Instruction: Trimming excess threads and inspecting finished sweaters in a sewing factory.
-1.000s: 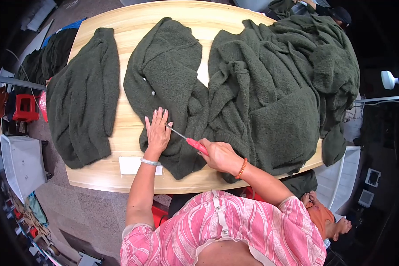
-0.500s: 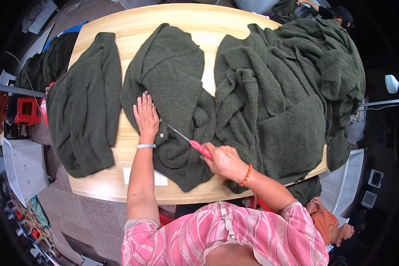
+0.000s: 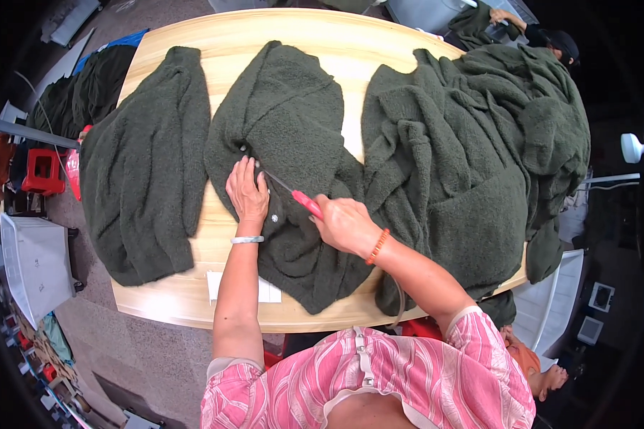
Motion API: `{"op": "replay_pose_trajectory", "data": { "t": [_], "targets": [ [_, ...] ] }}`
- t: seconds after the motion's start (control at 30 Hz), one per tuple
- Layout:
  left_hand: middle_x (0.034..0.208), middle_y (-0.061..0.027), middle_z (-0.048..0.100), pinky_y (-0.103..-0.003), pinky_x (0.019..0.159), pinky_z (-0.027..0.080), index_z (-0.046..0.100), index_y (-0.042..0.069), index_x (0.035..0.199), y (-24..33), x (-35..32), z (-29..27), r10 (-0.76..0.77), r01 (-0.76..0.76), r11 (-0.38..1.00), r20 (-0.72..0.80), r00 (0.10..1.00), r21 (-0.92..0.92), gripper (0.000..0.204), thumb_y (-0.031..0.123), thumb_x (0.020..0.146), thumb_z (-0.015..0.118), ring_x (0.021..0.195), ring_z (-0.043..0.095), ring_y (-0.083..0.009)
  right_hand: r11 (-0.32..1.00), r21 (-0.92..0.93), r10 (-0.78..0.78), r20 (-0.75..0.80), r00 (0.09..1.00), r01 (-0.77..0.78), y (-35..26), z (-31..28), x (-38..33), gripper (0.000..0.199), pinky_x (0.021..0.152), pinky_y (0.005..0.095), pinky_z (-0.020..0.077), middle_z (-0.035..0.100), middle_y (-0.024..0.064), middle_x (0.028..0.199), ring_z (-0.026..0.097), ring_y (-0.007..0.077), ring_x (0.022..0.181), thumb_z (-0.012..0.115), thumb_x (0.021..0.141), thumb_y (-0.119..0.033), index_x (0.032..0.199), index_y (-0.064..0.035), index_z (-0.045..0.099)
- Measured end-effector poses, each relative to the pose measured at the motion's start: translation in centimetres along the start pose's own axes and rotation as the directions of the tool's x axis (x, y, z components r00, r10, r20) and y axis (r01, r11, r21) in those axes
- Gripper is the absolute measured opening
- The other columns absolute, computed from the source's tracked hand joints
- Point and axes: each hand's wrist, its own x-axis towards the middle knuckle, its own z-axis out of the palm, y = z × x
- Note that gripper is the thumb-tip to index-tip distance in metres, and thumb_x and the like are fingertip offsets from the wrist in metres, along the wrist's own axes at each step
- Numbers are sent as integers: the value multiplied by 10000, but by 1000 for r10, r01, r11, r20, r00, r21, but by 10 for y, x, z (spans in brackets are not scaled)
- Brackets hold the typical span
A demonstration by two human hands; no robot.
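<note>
A dark green fuzzy knit garment (image 3: pixel 286 107) lies in the middle of a pale wooden table (image 3: pixel 193 304), with a few small shiny buttons (image 3: pixel 274 217) down its front. My left hand (image 3: pixel 247 191) rests on this garment beside the buttons, fingers bent and the thumb apart. In my right hand (image 3: pixel 343 223) is the red handle of a slim tool (image 3: pixel 306 203); its exact kind cannot be made out. The thin metal shaft slants up and left over the knit, and its tip is close to my left fingertips and a button.
Another green knit piece (image 3: pixel 147 171) lies to the left, and a large heap of green knitwear (image 3: pixel 472 164) to the right. White paper (image 3: pixel 270 292) sits at the near edge. White bins (image 3: pixel 39 268), a red stool (image 3: pixel 44 171) and other people (image 3: pixel 547 39) surround the table.
My left hand has slid up, its fingers now more bent, uncovering a button above them. The red-handled tool has moved up and left, its tip nearer the left fingers.
</note>
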Motion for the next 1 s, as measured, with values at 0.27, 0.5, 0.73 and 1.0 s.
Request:
{"op": "replay_pose_trajectory", "data": {
  "t": [0.27, 0.5, 0.73, 1.0],
  "targets": [
    [947, -32, 567, -423, 808, 377, 605, 142, 1241, -9, 31, -2, -171, 165, 979, 45, 984, 116, 398, 313, 883, 626, 926, 523, -258, 998, -24, 62, 136, 989, -59, -11, -12, -19, 247, 671, 501, 493, 640, 221, 733, 641, 415, 736, 595, 902, -227, 1059, -45, 537],
    [1428, -95, 442, -475, 1018, 316, 629, 147, 1196, 16, 30, 0, -29, 37, 990, -61, 998, 133, 325, 197, 881, 568, 1335, 365, -284, 996, -84, 31, -11, 999, -32, -14, -27, -11, 194, 611, 486, 514, 639, 211, 686, 662, 377, 689, 588, 866, -184, 914, 1, 558],
    [1444, -69, 459, -464, 1040, 319, 610, 135, 1244, -24, 5, -11, 124, -146, 949, 95, 988, 279, 375, 213, 883, 548, 1333, 393, -285, 996, -88, 7, 66, 998, -1, -19, 12, 27, 216, 683, 449, 535, 674, 203, 785, 681, 353, 790, 597, 796, -195, 859, 10, 622],
    [1358, -99, 527, -449, 969, 373, 656, 117, 1154, 21, 36, -16, 225, -217, 949, -7, 974, 229, 299, 217, 885, 573, 1253, 465, -317, 984, -40, 177, 320, 931, -173, -10, -32, -47, 322, 732, 468, 525, 674, 193, 813, 665, 384, 815, 615, 870, -322, 984, -21, 616]
  ]
}}
